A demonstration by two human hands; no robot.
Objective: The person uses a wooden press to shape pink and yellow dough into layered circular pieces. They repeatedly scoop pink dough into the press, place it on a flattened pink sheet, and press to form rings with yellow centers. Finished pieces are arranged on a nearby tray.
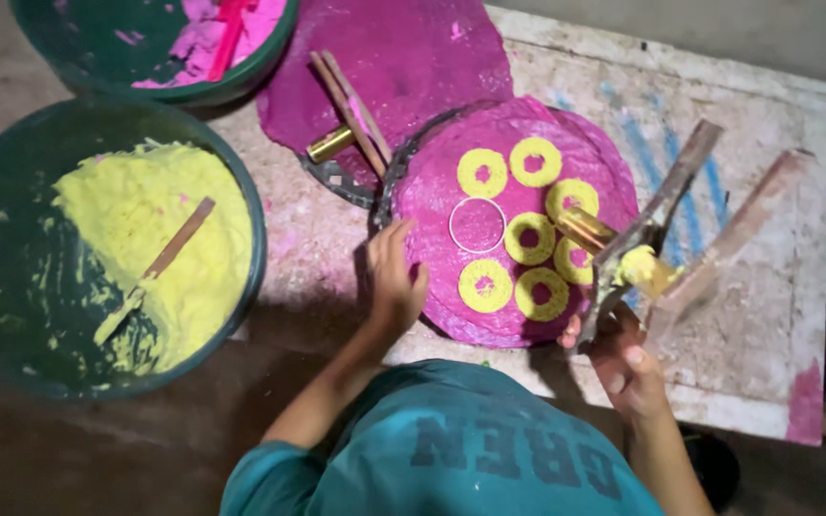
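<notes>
A round magenta disc [432, 191] lies on a dark round tray on the worn white table [767, 315]. Several yellow paste rings [482, 172] sit on the disc, and one bare white ring outline [477, 225] marks its middle. My left hand [394, 277] rests with fingers apart on the disc's left edge, holding nothing. My right hand [623, 358] grips a flat metal tool [662, 205] smeared with yellow paste [641, 268], its end near the rings at the right.
A large dark green tub [11, 277] of yellow paste with a wooden stick [160, 263] stands at the left. A second tub [107, 38] of pink paste is at the top left. Another magenta sheet [403, 57], wooden sticks [351, 110] and a brass cylinder [329, 145] lie behind.
</notes>
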